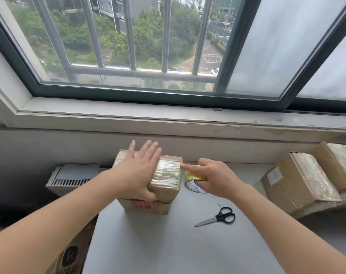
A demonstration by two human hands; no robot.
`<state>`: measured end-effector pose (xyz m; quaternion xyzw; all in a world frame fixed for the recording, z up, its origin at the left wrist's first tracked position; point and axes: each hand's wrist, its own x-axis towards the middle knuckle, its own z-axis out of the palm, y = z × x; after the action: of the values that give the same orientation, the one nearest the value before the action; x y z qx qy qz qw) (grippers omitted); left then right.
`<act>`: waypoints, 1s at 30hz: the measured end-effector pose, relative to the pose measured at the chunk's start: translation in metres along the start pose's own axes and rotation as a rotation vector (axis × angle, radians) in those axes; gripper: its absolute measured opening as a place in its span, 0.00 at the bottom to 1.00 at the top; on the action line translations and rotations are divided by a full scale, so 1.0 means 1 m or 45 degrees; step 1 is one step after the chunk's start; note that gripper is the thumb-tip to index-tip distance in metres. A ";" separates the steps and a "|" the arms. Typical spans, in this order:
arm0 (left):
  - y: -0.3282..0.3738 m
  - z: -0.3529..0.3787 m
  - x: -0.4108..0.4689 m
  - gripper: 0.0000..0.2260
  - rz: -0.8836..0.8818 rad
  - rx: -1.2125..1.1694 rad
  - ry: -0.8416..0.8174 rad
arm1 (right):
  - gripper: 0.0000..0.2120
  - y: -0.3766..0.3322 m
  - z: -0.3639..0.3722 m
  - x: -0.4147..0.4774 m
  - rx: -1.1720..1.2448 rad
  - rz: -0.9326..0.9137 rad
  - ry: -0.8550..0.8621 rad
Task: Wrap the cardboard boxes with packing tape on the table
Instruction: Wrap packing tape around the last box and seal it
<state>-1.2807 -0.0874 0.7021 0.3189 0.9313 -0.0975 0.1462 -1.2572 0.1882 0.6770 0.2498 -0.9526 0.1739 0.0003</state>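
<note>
Your left hand (136,171) lies flat, fingers straight, on the glossy taped top of the cardboard box (166,178) at the far side of the counter (168,244), apparently steadying it. Your right hand (213,177) curls round the tape roll (194,177) just beside the box, forefinger touching its top edge. The roll's core reads "MADE IN CHI…"; the red print (139,204) low on the box is too blurred to read.
</note>
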 end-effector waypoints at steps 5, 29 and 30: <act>0.047 0.010 0.024 0.57 0.070 0.041 0.204 | 0.30 -0.009 0.017 -0.001 0.024 0.004 0.021; -0.025 0.061 -0.007 0.49 0.050 -1.336 0.191 | 0.31 -0.050 -0.037 0.036 0.378 -0.015 -0.076; -0.030 0.066 -0.008 0.50 0.036 -1.323 0.180 | 0.31 -0.050 -0.043 0.042 0.258 -0.044 -0.128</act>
<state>-1.2798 -0.1338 0.6456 0.2228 0.8600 0.4011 0.2232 -1.2734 0.1418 0.7375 0.2733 -0.9245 0.2563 -0.0698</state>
